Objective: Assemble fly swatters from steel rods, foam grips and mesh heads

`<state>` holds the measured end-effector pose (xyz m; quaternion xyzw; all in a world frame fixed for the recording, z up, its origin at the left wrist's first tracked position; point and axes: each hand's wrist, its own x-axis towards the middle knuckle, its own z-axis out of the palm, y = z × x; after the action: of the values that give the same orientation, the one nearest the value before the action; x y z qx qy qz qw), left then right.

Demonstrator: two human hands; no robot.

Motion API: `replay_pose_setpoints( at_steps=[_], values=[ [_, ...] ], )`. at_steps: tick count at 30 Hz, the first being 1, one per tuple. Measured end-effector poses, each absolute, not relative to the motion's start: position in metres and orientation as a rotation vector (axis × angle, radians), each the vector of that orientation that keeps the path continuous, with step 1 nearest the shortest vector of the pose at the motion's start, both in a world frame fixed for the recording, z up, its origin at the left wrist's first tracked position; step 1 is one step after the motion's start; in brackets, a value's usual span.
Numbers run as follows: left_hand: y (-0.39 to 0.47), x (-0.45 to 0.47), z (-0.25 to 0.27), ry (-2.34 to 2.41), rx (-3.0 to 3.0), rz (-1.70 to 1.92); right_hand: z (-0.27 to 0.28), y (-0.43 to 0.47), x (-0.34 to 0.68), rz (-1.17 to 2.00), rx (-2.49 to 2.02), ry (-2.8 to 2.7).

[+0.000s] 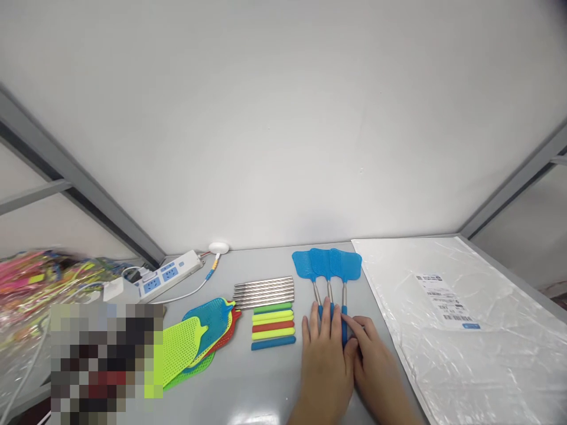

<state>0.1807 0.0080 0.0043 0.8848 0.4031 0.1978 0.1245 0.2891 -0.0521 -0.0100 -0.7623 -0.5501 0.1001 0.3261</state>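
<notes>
Three blue fly swatters (344, 264) lie side by side on the table, mesh heads pointing away from me and overlapping. Each has a short metal rod and a blue handle. My left hand (326, 360) rests flat across the handles with its fingers spread and covers much of the left and middle ones. At the rightmost handle, my right hand (376, 366) has its fingers bent, the index finger pressed on the handle. Left of my hands, several coloured handles (273, 326) are laid in a column, with several metal rods (264, 290) just behind them.
Loose mesh swatter heads (179, 348) in green, blue, yellow and red are piled at the left. Behind them are a power strip (170, 274) with cables and a white device (218, 248). A plastic-wrapped white package (425, 354) covers the right side. Bagged colourful items (48, 283) sit far left.
</notes>
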Motion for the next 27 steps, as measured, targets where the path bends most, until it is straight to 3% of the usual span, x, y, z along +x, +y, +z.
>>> replay_pose_setpoints(
  at_steps=[9,15,20,27],
  values=[
    [-0.001,0.154,0.034,1.023,2.544,0.806,-0.009,-0.059,0.295,0.18,-1.813,-1.399],
    [0.007,0.08,0.031,1.343,2.448,0.931,-0.003,-0.062,0.295,0.126,-1.757,-1.477],
    [0.008,0.036,0.021,1.641,2.218,1.077,0.032,-0.051,0.279,0.358,-1.726,-1.577],
    [0.007,0.033,0.019,1.553,2.118,1.077,0.083,-0.002,0.252,0.381,-1.707,-2.164]
  ],
)
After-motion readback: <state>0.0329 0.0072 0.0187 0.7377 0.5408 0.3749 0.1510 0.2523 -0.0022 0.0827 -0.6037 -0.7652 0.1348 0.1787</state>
